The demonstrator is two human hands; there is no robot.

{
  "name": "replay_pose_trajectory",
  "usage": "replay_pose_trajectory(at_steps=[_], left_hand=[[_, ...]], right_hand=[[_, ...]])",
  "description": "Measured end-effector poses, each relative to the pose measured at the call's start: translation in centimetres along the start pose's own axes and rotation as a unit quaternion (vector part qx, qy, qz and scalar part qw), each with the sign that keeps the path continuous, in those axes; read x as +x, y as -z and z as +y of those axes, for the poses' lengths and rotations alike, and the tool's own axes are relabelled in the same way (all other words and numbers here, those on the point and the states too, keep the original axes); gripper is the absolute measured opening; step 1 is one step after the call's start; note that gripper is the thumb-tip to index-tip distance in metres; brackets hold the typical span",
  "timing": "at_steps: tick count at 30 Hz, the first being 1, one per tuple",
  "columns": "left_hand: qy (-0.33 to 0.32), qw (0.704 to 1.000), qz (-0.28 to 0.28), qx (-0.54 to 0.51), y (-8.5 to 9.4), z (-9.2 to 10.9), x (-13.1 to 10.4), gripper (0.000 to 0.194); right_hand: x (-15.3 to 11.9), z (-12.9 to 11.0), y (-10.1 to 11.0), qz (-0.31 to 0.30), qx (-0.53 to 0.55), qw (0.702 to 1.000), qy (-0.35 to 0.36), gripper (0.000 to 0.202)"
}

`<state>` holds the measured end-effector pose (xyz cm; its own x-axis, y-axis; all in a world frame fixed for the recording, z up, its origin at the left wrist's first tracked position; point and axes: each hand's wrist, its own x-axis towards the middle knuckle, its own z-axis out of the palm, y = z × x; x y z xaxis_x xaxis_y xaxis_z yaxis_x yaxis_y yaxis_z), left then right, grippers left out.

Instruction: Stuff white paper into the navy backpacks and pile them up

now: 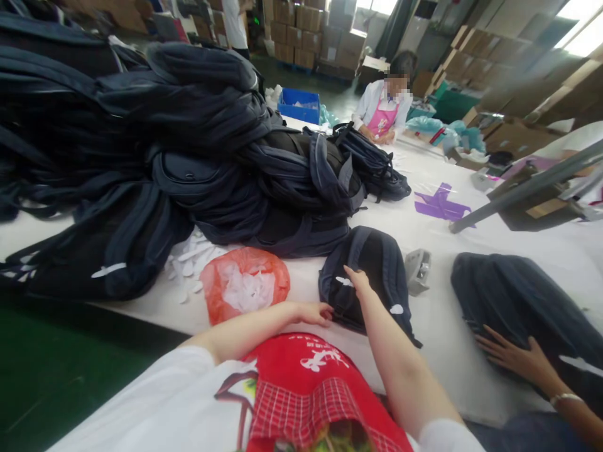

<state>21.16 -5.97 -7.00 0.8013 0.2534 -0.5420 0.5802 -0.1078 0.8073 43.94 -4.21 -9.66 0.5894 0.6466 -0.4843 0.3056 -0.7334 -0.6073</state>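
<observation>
A dark navy backpack [372,251] lies on the white table in front of me, its straps facing up. My right hand [360,282] is over its left shoulder strap, fingers closed at a white tag [343,281] there; the finer grip is partly hidden. Another white tag [396,309] shows on the right strap. At the pack's lower left corner, my left hand [321,312] touches the edge with its fingers slightly apart. Just left of the pack sits a red plastic bag [207,289] holding white pieces.
Piled navy backpacks [202,107] cover the table's left side. Loose white tags [188,254] lie beside the red bag. A grey tape dispenser [418,271] stands right of my pack. A co-worker's hand [518,358] rests on another backpack [518,301]. A metal pole [527,185] slants across the right.
</observation>
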Motion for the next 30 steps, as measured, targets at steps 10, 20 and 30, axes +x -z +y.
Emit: replay_pose_trajectory(at_steps=[10,20,30], left_hand=[[0.122,0.981,0.148,-0.040,3.6,-2.2,0.0,0.073],[-0.075,0.982,0.099,-0.140,0.4,6.1,2.9,0.069],[-0.292,0.908,0.298,-0.042,7.3,13.5,-8.3,0.022]], right_hand=[[-3.6,-5.0,3.0,-0.030,0.205,0.978,0.033,0.022],[-15.7,-11.0,15.1,0.021,0.352,0.894,0.277,0.034],[-22.9,-8.7,20.0,0.078,0.367,0.867,0.329,0.042]])
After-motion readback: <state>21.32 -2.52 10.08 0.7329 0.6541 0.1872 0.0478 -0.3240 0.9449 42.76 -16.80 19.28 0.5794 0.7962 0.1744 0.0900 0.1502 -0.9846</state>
